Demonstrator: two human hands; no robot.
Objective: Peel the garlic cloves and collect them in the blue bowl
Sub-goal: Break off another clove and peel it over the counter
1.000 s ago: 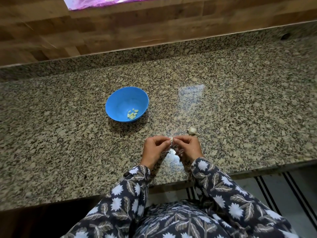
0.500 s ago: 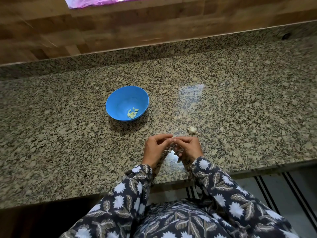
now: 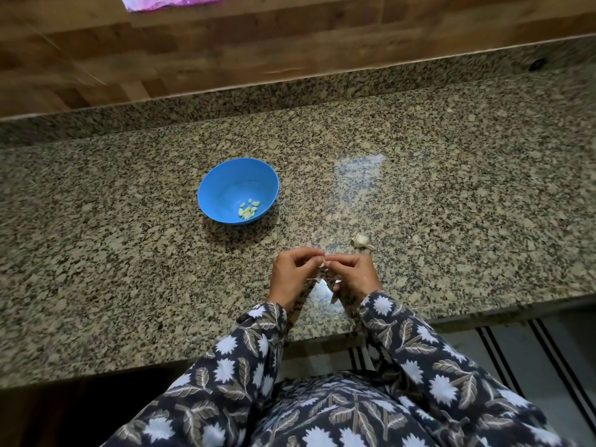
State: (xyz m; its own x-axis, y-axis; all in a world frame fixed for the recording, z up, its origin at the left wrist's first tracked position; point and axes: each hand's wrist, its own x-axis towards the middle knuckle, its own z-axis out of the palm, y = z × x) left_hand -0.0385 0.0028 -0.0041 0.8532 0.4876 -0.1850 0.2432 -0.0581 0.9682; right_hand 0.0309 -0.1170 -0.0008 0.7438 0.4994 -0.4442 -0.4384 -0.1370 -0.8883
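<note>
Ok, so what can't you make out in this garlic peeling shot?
All in the head view:
clove between the left hand and right hand: mostly hidden by their fingers.
peeled cloves in the blue bowl: too small to count.
garlic piece on the counter: too small to tell cloves from skin.
pink sheet: cut off by the top edge.

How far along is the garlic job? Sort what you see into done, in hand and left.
Done: a small heap of peeled cloves lies in the blue bowl.
In hand: the left hand and right hand pinch one garlic clove between them.
Left: that clove must go into the bowl, and an unpeeled garlic piece lies on the countertop just beyond the right hand.
</note>
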